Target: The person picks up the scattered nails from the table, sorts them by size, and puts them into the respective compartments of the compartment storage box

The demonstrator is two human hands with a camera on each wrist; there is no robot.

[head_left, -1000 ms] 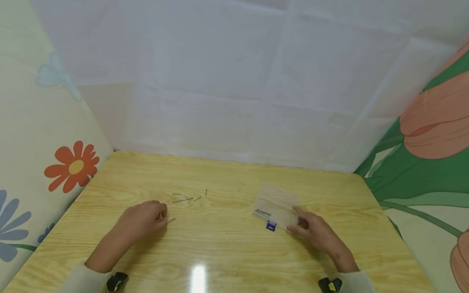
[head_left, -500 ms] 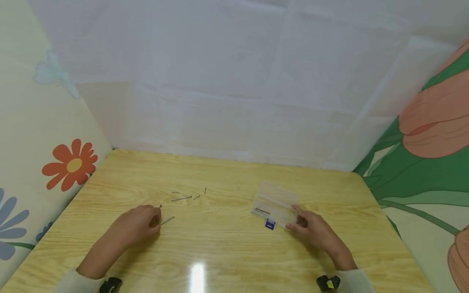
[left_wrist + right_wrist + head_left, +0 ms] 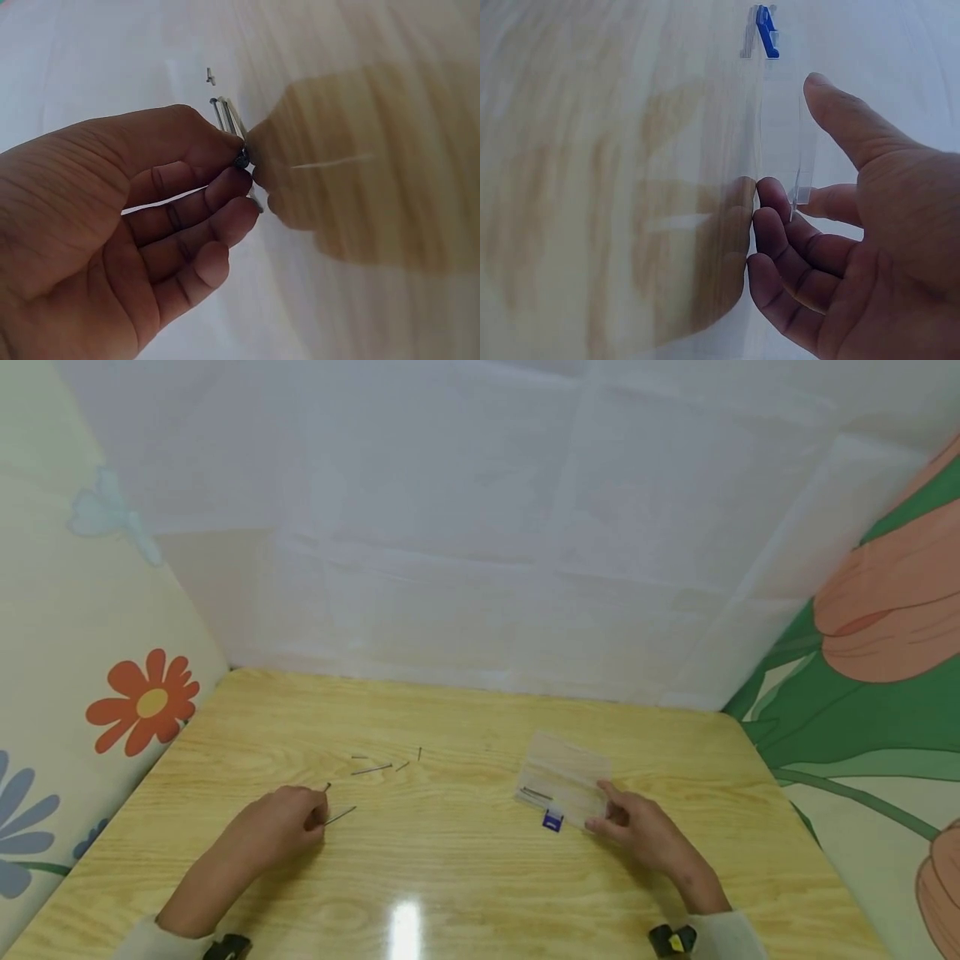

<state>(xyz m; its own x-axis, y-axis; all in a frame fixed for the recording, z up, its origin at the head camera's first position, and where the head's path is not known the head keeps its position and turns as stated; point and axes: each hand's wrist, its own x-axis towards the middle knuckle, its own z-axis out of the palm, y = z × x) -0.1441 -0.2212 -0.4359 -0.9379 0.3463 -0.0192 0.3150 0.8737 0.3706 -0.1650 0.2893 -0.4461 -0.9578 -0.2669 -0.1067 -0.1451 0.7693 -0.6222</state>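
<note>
My left hand (image 3: pixel 281 827) is low over the table at the left, thumb and fingertips pinched together on a nail (image 3: pixel 241 157), which they mostly hide. A long nail (image 3: pixel 342 815) lies at the fingertips, and the head of another nail (image 3: pixel 327 787) shows just beyond the knuckles. At the right, my right hand (image 3: pixel 637 831) holds the end of a clear plastic box (image 3: pixel 573 777), thumb at its near corner and index finger farther along. In the right wrist view the other fingers (image 3: pixel 769 229) curl against the box's end. A blue latch (image 3: pixel 552 820) sticks out from its front.
Several loose nails, among them a longer nail (image 3: pixel 371 769), lie on the wooden table (image 3: pixel 450 868) beyond my left hand. Inside the box are thin nails (image 3: pixel 537 795). A white cloth (image 3: pixel 480 568) hangs behind, with flower-printed cloths (image 3: pixel 153 702) at both sides.
My left hand has drawn back a little to the left, uncovering more of the long nail and the other nail's head. My right hand and the box have stayed in place.
</note>
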